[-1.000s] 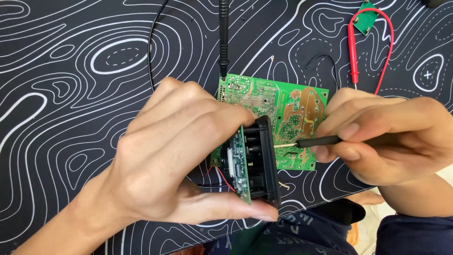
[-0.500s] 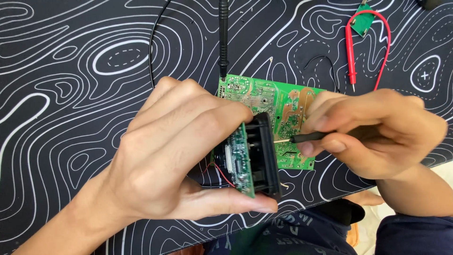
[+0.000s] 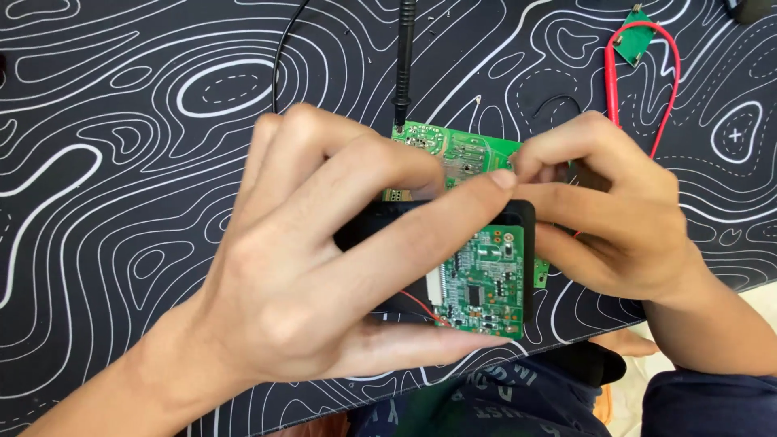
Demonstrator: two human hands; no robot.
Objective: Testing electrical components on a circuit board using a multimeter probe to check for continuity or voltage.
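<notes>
Left hand (image 3: 324, 267) clamped around black module (image 3: 453, 243) with small green board (image 3: 484, 283), held above bench (image 3: 121, 162). Right hand (image 3: 607, 218) pinched at large circuit board (image 3: 461, 150) behind. Step judged: repositioning; steady grip needed next.

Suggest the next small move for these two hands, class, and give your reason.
Probably ease the right hand clear: its fingertips pinch at the edge of the large green circuit board, while the left hand grips the black module flat over it, hiding the contact.
</notes>
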